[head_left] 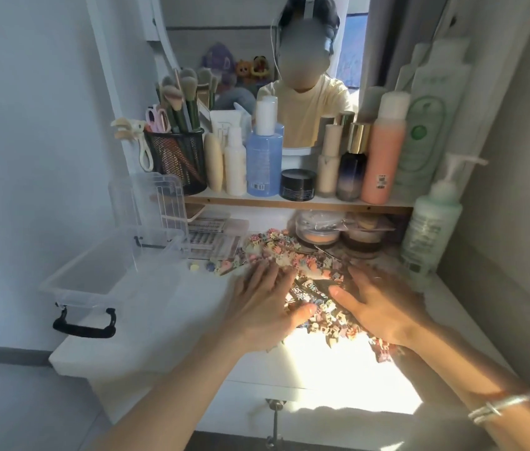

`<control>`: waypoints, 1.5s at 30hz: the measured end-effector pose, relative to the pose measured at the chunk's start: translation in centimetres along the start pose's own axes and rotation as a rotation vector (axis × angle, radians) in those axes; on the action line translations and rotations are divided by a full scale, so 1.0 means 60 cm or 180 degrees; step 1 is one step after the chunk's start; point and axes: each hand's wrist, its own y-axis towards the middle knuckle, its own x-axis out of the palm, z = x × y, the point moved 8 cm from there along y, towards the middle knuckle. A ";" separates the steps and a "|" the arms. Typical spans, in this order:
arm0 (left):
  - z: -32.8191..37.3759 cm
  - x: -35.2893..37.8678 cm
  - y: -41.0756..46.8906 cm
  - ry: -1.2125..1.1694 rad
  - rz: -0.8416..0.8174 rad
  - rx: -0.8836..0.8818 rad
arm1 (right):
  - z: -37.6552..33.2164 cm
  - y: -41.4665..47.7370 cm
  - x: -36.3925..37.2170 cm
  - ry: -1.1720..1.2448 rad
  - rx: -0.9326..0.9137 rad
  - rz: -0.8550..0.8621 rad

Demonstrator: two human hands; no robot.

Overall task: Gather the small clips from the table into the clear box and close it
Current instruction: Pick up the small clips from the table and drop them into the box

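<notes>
A wide heap of small colourful clips (305, 271) covers the middle of the white table (166, 320). My left hand (265, 304) lies flat on the heap's left side, fingers straight and spread. My right hand (380, 304) rests flat on its right side, thumb pointing inward. A few stray clips (205, 266) lie left of the heap. The clear box (94, 275) stands at the table's left end with its lid (153, 206) raised upright and a black handle (84, 325) at its front.
A shelf (289, 201) behind the heap carries bottles, a black jar and a mesh cup of brushes (175, 161). A green pump bottle (429, 229) stands at the right. Compacts and flat trays sit under the shelf. A mirror is behind.
</notes>
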 end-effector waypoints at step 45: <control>-0.250 -0.222 -0.148 -0.0154 0.1081 -0.1465 | -0.282 0.058 0.033 -0.0542 -0.1906 -0.0032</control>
